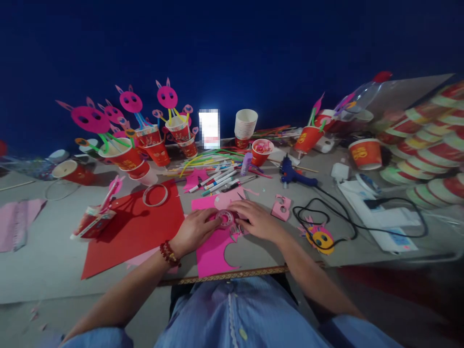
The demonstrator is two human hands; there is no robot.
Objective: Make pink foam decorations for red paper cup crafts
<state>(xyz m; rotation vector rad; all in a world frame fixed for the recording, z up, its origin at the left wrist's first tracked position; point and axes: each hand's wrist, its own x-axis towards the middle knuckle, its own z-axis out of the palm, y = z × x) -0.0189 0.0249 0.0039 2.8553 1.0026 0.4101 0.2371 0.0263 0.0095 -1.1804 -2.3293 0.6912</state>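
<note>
Both hands meet over a bright pink paper sheet (210,251) with a round piece cut from its right edge. Between them lies a small ring-shaped pink and white object (224,219), perhaps a tape roll. My left hand (195,227) has its fingers together, with the tips on the ring's left side. My right hand (255,220) bends over the ring's right side, its fingertips near or on it; small pink scraps (236,234) lie just below. What the right fingers hold, if anything, is hidden. A light pink paper piece (230,197) lies behind the hands.
Red paper (145,227) and a white ring (155,195) lie left. Behind are markers (219,179), cups with pink paper faces (121,152) and stacked white cups (246,123). At right: a blue glue gun (295,175), black cable (340,217), power strip (380,222) and stacked red cups (427,150).
</note>
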